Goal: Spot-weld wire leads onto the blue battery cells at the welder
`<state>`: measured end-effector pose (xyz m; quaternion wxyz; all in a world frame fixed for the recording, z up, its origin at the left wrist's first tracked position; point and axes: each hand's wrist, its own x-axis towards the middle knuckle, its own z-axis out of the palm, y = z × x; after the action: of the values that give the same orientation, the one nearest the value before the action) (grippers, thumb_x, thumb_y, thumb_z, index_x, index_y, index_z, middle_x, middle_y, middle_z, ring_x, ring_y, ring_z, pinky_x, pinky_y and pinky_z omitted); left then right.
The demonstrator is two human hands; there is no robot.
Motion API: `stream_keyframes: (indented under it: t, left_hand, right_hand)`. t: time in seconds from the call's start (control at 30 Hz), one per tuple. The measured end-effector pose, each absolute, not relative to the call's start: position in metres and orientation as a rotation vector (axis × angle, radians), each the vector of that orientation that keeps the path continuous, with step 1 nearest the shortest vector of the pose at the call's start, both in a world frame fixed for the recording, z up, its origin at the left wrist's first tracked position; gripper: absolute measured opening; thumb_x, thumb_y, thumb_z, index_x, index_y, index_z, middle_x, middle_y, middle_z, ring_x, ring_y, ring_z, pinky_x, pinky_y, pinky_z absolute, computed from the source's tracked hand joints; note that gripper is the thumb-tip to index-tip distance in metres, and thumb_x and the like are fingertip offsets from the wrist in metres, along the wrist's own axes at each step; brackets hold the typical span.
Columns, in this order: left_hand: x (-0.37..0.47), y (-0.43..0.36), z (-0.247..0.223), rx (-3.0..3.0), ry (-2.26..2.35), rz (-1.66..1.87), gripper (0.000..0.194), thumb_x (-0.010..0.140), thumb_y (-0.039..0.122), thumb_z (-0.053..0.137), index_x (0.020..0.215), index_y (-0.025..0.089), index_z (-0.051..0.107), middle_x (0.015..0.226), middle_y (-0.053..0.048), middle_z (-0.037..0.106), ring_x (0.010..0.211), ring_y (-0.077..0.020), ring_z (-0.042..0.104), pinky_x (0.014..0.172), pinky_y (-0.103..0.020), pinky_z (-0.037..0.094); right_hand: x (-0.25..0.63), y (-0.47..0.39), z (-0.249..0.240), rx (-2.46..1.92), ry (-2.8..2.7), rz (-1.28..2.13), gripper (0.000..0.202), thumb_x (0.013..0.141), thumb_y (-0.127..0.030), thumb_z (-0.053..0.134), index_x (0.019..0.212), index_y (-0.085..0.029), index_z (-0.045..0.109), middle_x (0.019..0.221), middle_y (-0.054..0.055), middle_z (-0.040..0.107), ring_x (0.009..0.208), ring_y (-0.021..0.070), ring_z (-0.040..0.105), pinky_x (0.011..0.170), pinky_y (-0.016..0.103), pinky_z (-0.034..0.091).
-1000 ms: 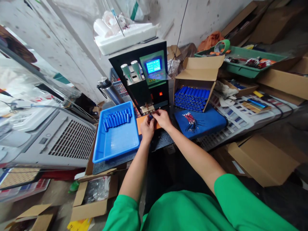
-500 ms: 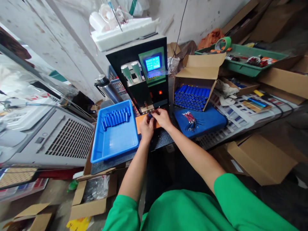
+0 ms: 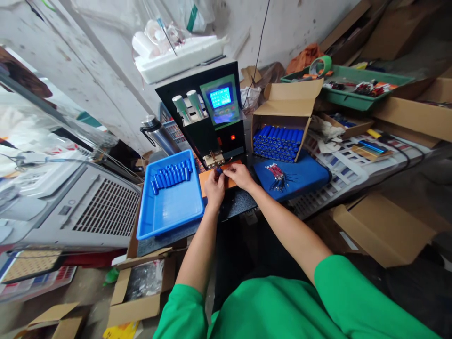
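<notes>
My left hand (image 3: 214, 189) is closed around a blue battery cell (image 3: 219, 171), mostly hidden by the fingers. Close beside it, my right hand (image 3: 240, 176) pinches at the cell's right end; whatever is between its fingertips is too small to make out. Both hands rest over an orange block (image 3: 204, 181) in front of the welding pins (image 3: 213, 156) of a black spot-welding machine (image 3: 206, 136) with a lit screen (image 3: 220, 97). Left of the hands, a blue tray (image 3: 167, 214) holds a row of blue cells (image 3: 172, 174). Red and black wire leads (image 3: 277, 173) lie to the right.
An open cardboard box (image 3: 291, 107) full of blue cells stands on the blue pad (image 3: 310, 170) at right. A steel flask (image 3: 161, 134) stands behind the tray. Farther right is a green tray (image 3: 384, 73) with tape and parts. Cartons (image 3: 384, 230) sit lower right.
Both hands have drawn slightly back from the welding pins, and more of the blue cell shows between them. The camera view has shifted a little.
</notes>
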<state>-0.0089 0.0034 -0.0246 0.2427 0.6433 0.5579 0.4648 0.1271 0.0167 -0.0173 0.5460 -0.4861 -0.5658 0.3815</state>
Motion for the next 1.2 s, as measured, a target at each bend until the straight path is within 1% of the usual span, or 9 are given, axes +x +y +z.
stream_keyframes:
  t: [0.13, 0.2, 0.27, 0.33, 0.57, 0.73, 0.9, 1.07, 1.2]
  left_hand:
    - [-0.012, 0.004, -0.023, 1.665, 1.369, 1.382, 0.039, 0.090, 0.036, 0.062, 0.124, 0.018, 0.058, 0.117, -0.012, 0.070, 0.104, -0.0207, 0.069, 0.093, -0.034, 0.055]
    - [-0.018, 0.001, -0.022, 1.621, 1.341, 1.461, 0.037, 0.092, 0.038, 0.059, 0.123, 0.017, 0.057, 0.119, -0.013, 0.069, 0.110, -0.0213, 0.068, 0.097, -0.036, 0.054]
    - [-0.025, -0.006, -0.020, 1.619, 1.393, 1.465, 0.031, 0.094, 0.038, 0.055, 0.115, 0.017, 0.060, 0.114, -0.013, 0.070, 0.106, -0.0214, 0.068, 0.095, -0.036, 0.054]
    - [-0.032, -0.013, -0.020, 1.680, 1.478, 1.373, 0.026, 0.093, 0.037, 0.055, 0.106, 0.017, 0.064, 0.106, -0.011, 0.071, 0.096, -0.0209, 0.069, 0.088, -0.036, 0.055]
    - [-0.034, -0.019, -0.018, 2.101, 1.626, 1.073, 0.013, 0.082, 0.030, 0.067, 0.087, 0.021, 0.074, 0.076, -0.005, 0.067, 0.071, -0.0190, 0.061, 0.073, -0.033, 0.048]
    - [-0.026, -0.016, -0.017, 2.194, 1.653, 1.021, 0.015, 0.086, 0.031, 0.064, 0.085, 0.022, 0.076, 0.073, -0.005, 0.065, 0.073, -0.0202, 0.057, 0.078, -0.035, 0.045]
    - [-0.028, -0.015, -0.019, 2.282, 1.685, 0.958, 0.017, 0.091, 0.032, 0.058, 0.085, 0.021, 0.069, 0.078, -0.007, 0.064, 0.079, -0.0228, 0.057, 0.083, -0.037, 0.043]
    - [-0.036, -0.014, -0.020, 2.307, 1.637, 0.931, 0.017, 0.096, 0.030, 0.050, 0.089, 0.020, 0.062, 0.088, -0.010, 0.063, 0.083, -0.0244, 0.056, 0.080, -0.037, 0.043]
    - [-0.038, -0.013, -0.021, 2.319, 1.647, 0.911, 0.016, 0.096, 0.029, 0.048, 0.091, 0.020, 0.061, 0.088, -0.011, 0.062, 0.083, -0.0246, 0.056, 0.079, -0.037, 0.043]
  right_hand:
    - [0.130, 0.015, -0.015, -1.081, -1.264, 1.056, 0.034, 0.077, -0.045, 0.065, 0.056, -0.021, 0.051, 0.051, -0.004, 0.049, 0.053, 0.0118, 0.043, 0.053, 0.025, 0.033]
    - [0.131, 0.014, -0.014, -1.052, -1.225, 1.107, 0.037, 0.076, -0.048, 0.064, 0.055, -0.021, 0.050, 0.048, -0.004, 0.046, 0.049, 0.0109, 0.040, 0.050, 0.025, 0.030]
    - [0.131, 0.013, -0.014, -1.037, -1.202, 1.118, 0.038, 0.075, -0.050, 0.065, 0.054, -0.021, 0.049, 0.048, -0.004, 0.045, 0.048, 0.0105, 0.039, 0.049, 0.025, 0.028]
    - [0.132, 0.013, -0.014, -1.034, -1.193, 1.123, 0.040, 0.074, -0.052, 0.066, 0.054, -0.021, 0.049, 0.047, -0.004, 0.045, 0.047, 0.0103, 0.039, 0.048, 0.024, 0.028]
    - [0.133, 0.013, -0.012, -1.005, -1.126, 1.219, 0.040, 0.068, -0.053, 0.069, 0.053, -0.021, 0.049, 0.046, -0.004, 0.045, 0.043, 0.0081, 0.035, 0.044, 0.023, 0.024]
    - [0.134, 0.013, -0.009, -0.982, -1.072, 1.301, 0.044, 0.067, -0.054, 0.073, 0.054, -0.022, 0.047, 0.046, -0.005, 0.043, 0.041, 0.0069, 0.033, 0.042, 0.023, 0.023]
    - [0.137, 0.012, -0.011, -0.972, -1.189, 1.260, 0.040, 0.071, -0.053, 0.072, 0.059, -0.020, 0.053, 0.049, -0.005, 0.047, 0.044, 0.0083, 0.038, 0.045, 0.023, 0.028]
    - [0.134, 0.013, -0.019, -0.991, -1.449, 1.117, 0.020, 0.070, -0.035, 0.073, 0.069, -0.016, 0.067, 0.069, 0.002, 0.068, 0.065, 0.0139, 0.057, 0.062, 0.025, 0.044]
    - [0.131, 0.013, -0.024, -1.018, -1.535, 1.046, 0.015, 0.075, -0.030, 0.070, 0.072, -0.015, 0.070, 0.072, 0.002, 0.070, 0.067, 0.0139, 0.059, 0.065, 0.025, 0.045]
